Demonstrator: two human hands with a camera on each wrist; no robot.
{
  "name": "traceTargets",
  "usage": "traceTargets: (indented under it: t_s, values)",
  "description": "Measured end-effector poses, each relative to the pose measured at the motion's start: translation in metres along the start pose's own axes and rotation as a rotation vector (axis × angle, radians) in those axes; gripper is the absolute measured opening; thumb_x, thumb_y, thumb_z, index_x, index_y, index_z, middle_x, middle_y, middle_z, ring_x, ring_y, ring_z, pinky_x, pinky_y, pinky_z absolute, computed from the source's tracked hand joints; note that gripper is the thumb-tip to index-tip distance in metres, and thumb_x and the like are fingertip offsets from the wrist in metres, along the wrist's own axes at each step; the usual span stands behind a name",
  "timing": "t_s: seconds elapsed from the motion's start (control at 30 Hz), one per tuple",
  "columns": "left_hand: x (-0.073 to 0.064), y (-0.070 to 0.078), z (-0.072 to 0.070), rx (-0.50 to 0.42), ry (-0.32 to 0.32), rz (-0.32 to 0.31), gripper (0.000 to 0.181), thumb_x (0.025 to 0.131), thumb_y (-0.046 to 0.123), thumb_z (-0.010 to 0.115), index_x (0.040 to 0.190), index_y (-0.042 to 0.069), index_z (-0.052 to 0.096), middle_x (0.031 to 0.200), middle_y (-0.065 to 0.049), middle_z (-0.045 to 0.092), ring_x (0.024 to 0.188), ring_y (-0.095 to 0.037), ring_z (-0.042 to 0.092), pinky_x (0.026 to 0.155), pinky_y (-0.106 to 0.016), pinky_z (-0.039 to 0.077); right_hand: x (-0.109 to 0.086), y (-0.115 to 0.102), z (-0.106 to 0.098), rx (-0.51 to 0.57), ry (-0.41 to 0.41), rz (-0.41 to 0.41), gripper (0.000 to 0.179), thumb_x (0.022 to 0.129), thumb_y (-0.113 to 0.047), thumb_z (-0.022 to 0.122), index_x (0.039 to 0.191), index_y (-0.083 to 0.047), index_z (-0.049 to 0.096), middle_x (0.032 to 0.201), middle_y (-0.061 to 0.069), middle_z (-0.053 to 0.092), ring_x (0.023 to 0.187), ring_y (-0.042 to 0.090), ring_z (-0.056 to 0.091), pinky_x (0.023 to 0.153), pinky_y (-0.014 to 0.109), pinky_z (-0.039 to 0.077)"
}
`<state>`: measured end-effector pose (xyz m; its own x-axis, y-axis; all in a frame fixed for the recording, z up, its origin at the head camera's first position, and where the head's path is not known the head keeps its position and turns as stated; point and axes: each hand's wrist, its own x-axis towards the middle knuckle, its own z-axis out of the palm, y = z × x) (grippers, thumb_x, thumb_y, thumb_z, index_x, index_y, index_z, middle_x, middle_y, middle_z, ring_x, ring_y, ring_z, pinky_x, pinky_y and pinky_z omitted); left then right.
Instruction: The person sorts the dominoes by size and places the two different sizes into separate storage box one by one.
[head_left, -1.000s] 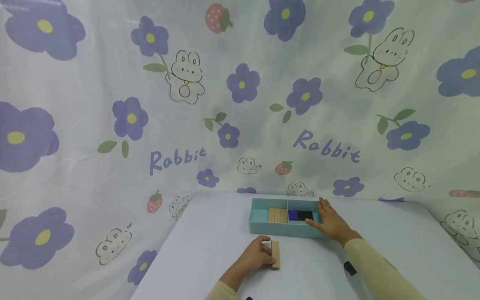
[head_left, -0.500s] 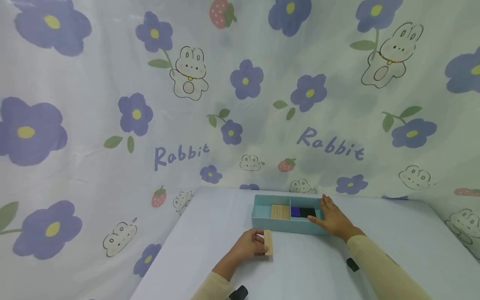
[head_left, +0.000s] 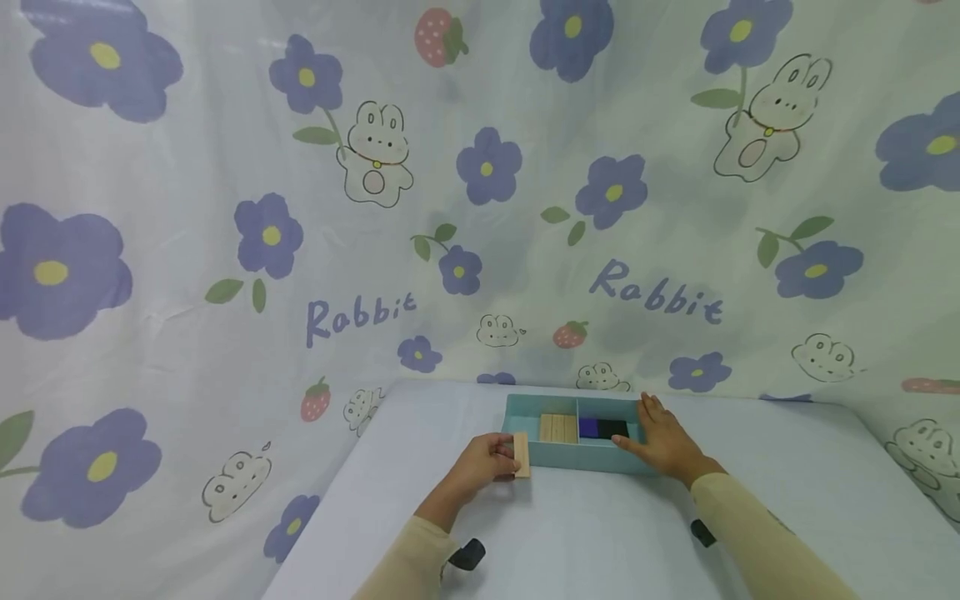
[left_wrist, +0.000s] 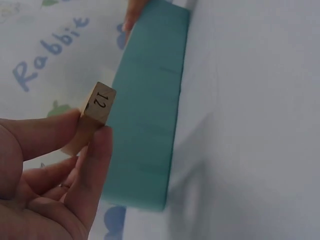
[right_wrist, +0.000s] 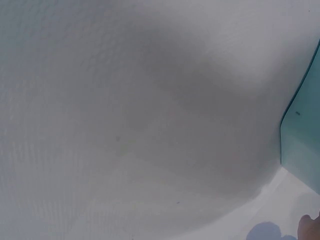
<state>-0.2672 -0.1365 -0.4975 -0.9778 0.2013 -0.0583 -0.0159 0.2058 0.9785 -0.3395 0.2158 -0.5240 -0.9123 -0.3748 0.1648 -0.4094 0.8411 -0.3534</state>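
Note:
In the head view my left hand (head_left: 478,463) pinches a small wooden block (head_left: 522,456), held upright in front of the left end of a light blue divided box (head_left: 592,458). The left wrist view shows thumb and fingers on the block (left_wrist: 101,102), whose end face bears the number 12. Across the right end of the box lies my right hand (head_left: 666,442), fingers extended toward the far corner and thumb over the front rim. Several wooden blocks (head_left: 558,427) lie side by side in the left compartment. The right one holds a purple piece (head_left: 590,428) and a black piece (head_left: 613,429).
The box stands toward the back of a white-covered table (head_left: 600,533). Behind it hangs a curtain (head_left: 525,233) printed with flowers and rabbits. Dark wrist-worn devices show below each forearm, one at the left (head_left: 468,555) and one at the right (head_left: 702,533).
My left hand has carried the wooden block up from the table before the box, leftward and away from me, to the box's front left. My right hand has stayed on the box.

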Motion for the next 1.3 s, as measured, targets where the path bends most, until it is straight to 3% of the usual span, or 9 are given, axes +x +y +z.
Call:
traceTargets:
  t_s: [0.6,0.9,1.17,1.3]
  values:
    - [0.027,0.011,-0.011,0.022,0.023,0.028,0.049,0.086,-0.006,0.069,0.132,-0.009,0.052,0.098,-0.013,0.062,0.081,-0.019,0.065,0.073,-0.035,0.058,-0.002,-0.004,0.011,0.034,0.013,0.012,0.104,0.091,-0.066,0.05,0.148,0.015,0.016,0.157,0.029,0.009,0.143,0.047,0.007,0.112,0.061,0.011]
    - [0.057,0.021,-0.015,0.094,0.029,-0.011,0.046,0.088,-0.004,0.068,0.131,-0.006,0.054,0.1,-0.013,0.061,0.084,-0.021,0.065,0.072,-0.034,0.058,-0.003,0.0,0.013,0.017,0.026,0.013,0.104,0.091,-0.066,0.049,0.148,0.014,0.017,0.157,0.028,0.01,0.143,0.047,0.008,0.112,0.061,0.013]
    - [0.078,0.024,-0.005,0.024,0.043,-0.035,0.046,0.087,-0.01,0.065,0.131,-0.006,0.054,0.1,-0.015,0.059,0.083,-0.022,0.063,0.073,-0.037,0.058,0.0,0.003,0.009,0.008,0.037,0.002,0.106,0.09,-0.071,0.044,0.148,0.014,0.018,0.157,0.029,0.01,0.143,0.047,0.008,0.112,0.061,0.013]
    - [0.082,0.028,0.003,0.053,0.059,-0.045,0.046,0.088,-0.011,0.062,0.132,-0.006,0.053,0.101,-0.015,0.059,0.084,-0.023,0.062,0.073,-0.037,0.058,0.001,0.003,0.006,0.019,0.037,0.003,0.106,0.09,-0.069,0.046,0.148,0.015,0.016,0.157,0.029,0.009,0.142,0.047,0.008,0.112,0.061,0.013]
